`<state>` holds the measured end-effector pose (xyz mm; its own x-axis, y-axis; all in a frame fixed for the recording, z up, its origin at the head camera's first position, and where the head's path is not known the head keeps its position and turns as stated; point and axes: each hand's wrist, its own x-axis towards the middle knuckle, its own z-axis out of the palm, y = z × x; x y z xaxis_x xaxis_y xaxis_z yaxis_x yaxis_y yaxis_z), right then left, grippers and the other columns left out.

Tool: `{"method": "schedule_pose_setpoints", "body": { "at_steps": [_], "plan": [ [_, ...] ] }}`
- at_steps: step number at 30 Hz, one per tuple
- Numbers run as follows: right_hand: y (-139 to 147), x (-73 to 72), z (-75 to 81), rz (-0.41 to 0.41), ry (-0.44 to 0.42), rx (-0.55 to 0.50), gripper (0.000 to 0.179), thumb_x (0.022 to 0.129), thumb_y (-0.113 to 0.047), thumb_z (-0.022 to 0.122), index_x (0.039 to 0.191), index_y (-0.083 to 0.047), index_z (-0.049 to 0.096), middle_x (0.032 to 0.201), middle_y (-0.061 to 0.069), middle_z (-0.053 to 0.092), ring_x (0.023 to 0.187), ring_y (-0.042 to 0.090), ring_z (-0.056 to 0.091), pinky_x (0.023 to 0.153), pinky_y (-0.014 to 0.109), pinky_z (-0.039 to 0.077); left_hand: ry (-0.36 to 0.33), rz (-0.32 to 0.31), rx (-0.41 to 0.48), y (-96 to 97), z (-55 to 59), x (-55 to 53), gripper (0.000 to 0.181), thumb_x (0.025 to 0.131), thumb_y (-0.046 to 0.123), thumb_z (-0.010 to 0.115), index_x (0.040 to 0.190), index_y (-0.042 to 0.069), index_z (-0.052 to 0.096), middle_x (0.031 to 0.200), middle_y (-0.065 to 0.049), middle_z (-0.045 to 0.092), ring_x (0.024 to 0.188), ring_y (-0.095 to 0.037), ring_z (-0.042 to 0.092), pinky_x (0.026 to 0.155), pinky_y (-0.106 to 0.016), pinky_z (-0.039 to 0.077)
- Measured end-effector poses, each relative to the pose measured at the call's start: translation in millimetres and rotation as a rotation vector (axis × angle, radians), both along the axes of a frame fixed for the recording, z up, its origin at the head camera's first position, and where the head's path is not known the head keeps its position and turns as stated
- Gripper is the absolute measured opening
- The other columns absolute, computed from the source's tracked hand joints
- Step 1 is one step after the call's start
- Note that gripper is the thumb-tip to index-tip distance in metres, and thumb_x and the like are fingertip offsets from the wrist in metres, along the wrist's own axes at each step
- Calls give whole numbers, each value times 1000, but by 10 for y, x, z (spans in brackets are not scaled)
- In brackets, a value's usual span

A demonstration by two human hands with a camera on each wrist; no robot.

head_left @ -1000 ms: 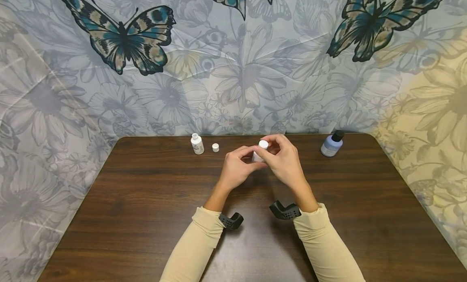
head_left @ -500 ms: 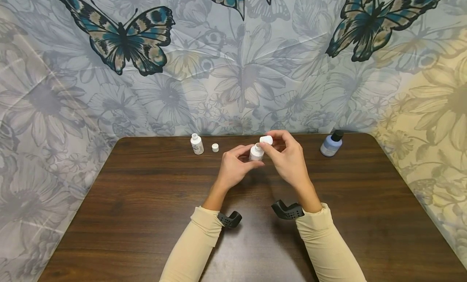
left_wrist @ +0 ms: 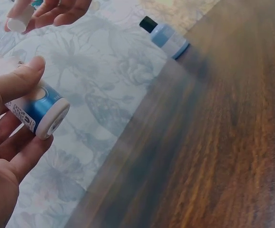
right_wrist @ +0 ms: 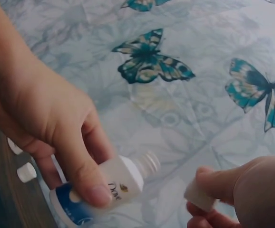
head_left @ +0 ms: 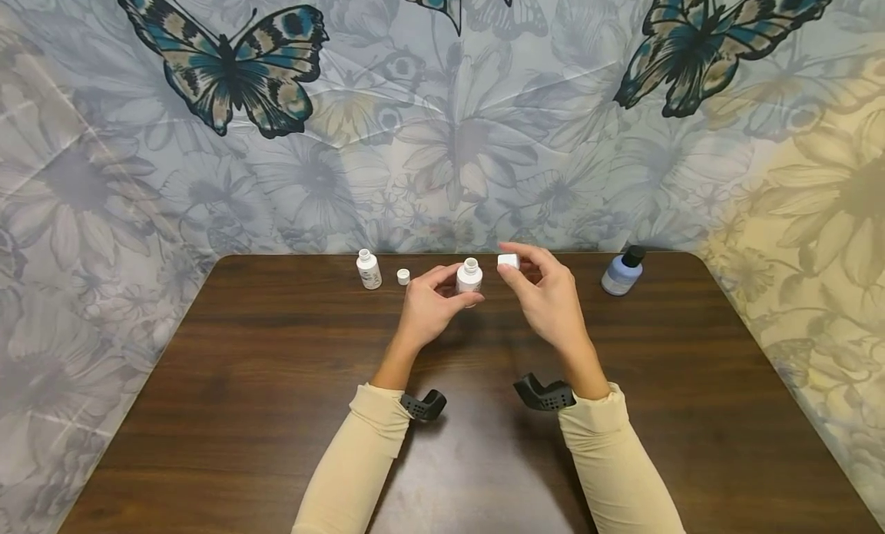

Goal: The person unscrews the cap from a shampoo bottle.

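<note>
My left hand (head_left: 430, 307) grips a small white bottle (head_left: 469, 274) with a blue band and "Dove" lettering. Its threaded neck is bare, as the right wrist view shows. Between thumb and fingers of my right hand (head_left: 549, 303) is a white cap (head_left: 508, 260), held just right of the bottle and apart from it. Seen from the left wrist, the bottle's base (left_wrist: 56, 118) faces the camera, and the thumb lies across its side.
Toward the back left of the brown table (head_left: 276, 411) stand another uncapped white bottle (head_left: 369, 270) and a small white cap (head_left: 403, 276). A blue bottle with a black cap (head_left: 623, 271) stands at the back right. Behind the table hangs a butterfly-print cloth (head_left: 456, 134).
The cap has come off the bottle in my right hand. My left hand has moved left with the bottle, widening the gap between bottle and cap.
</note>
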<state>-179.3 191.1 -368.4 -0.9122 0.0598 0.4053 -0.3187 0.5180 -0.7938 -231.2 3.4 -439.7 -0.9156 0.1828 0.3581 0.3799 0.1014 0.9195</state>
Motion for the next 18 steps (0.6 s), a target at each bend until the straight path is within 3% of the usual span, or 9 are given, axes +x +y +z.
{"method": "schedule_pose_setpoints", "body": {
  "at_steps": [8, 13, 18],
  "plan": [
    [-71, -30, -5, 7, -86, -7, 30, 92, -24, 78, 117, -7, 72, 93, 11, 72, 75, 8, 59, 65, 15, 47, -24, 18, 16, -80, 35, -45, 52, 75, 14, 92, 123, 6, 73, 107, -16, 74, 104, -28, 74, 90, -35, 63],
    [-78, -52, -34, -7, -123, 7, 27, 90, -18, 79, 112, -6, 71, 101, 12, 74, 78, 13, 57, 66, 17, 46, -16, 20, 7, -125, 79, -67, 53, 75, 13, 91, 123, 4, 73, 109, -17, 74, 104, -28, 74, 90, -36, 63],
    [-47, -79, -66, -9, -151, 11, 30, 92, -17, 78, 116, -2, 69, 108, 15, 74, 86, 20, 61, 70, 16, 47, 23, 54, -55, -173, 127, -113, 52, 75, 16, 92, 122, 5, 74, 108, -14, 76, 101, -26, 75, 87, -33, 63]
  ]
}}
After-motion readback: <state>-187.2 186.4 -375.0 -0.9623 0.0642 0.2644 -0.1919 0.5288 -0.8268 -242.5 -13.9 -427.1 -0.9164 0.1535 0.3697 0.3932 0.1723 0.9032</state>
